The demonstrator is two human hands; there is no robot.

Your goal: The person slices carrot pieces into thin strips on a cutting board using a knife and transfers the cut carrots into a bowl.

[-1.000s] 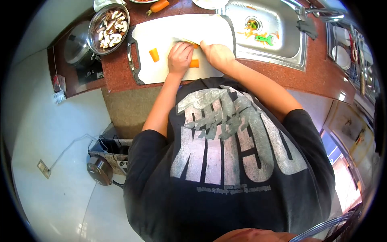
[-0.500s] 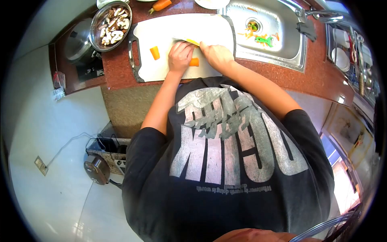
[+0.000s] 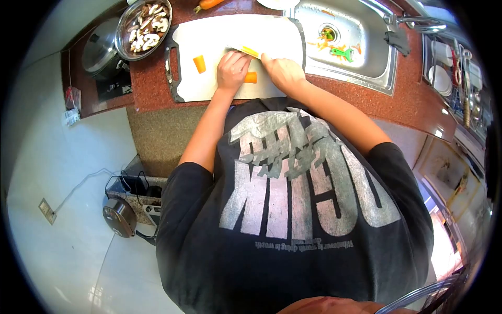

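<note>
On the white cutting board point(image 3: 209, 39), my right hand point(image 3: 284, 71) is closed around the handle of a knife point(image 3: 255, 53), whose blade points left. Curled beside the blade, my left hand point(image 3: 233, 69) presses down on a piece of carrot mostly hidden under the fingers. A yellow-orange patch shows along the blade; whether it is a slice or a reflection is unclear. One cut carrot chunk point(image 3: 251, 77) lies between my hands, near the left wrist. Another carrot chunk point(image 3: 199, 64) stands apart, to the left of my left hand.
A glass bowl of sliced mushrooms point(image 3: 148, 29) stands left of the board, near a lidded pot point(image 3: 100, 47). Behind the board lies a whole carrot point(image 3: 209, 4). On the right, the sink point(image 3: 361, 73) holds peelings and a green peeler point(image 3: 341, 53). A dish rack point(image 3: 444, 73) stands farther right.
The view has shifted slightly, so the board and bowl sit a little higher. Both hands keep nearly the same grip and place; the knife blade shows a small change in angle.
</note>
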